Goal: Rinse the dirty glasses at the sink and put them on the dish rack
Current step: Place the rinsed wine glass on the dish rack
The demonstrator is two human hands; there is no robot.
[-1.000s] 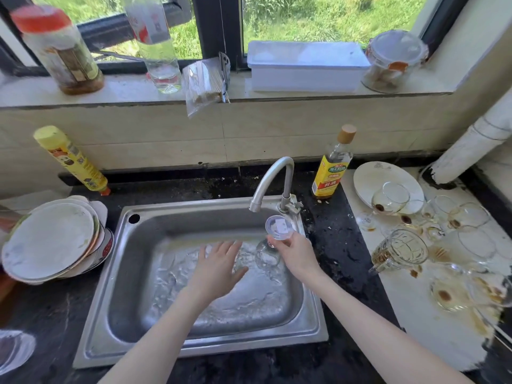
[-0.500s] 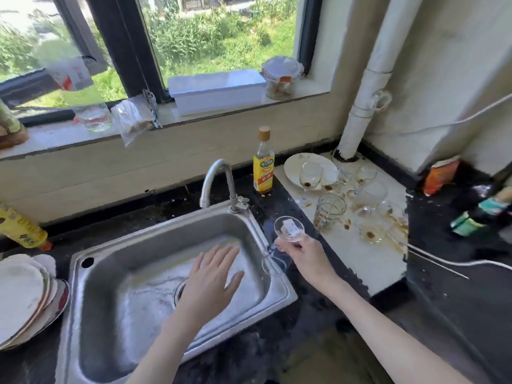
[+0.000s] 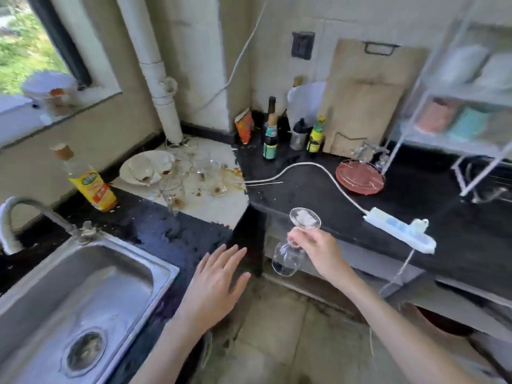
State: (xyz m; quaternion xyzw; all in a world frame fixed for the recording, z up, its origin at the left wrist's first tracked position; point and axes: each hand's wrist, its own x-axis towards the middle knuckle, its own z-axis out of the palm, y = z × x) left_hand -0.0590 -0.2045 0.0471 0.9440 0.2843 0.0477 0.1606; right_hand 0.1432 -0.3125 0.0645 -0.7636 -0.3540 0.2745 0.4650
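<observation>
At far left lies the stainless steel sink [image 3: 83, 286] with its curved metal tap [image 3: 16, 214]. Behind it a yellow-labelled bottle with a cork-coloured cap [image 3: 86, 181] stands beside a cluster of stained clear glasses [image 3: 194, 173] on the pale worktop. The person's left hand [image 3: 219, 284] hovers open over the dark counter edge, fingers spread apart. The right hand [image 3: 315, 250] grips the stem of a clear stemmed glass [image 3: 291, 253], held upside down over the floor; a white wire dish rack [image 3: 457, 106] stands far right
</observation>
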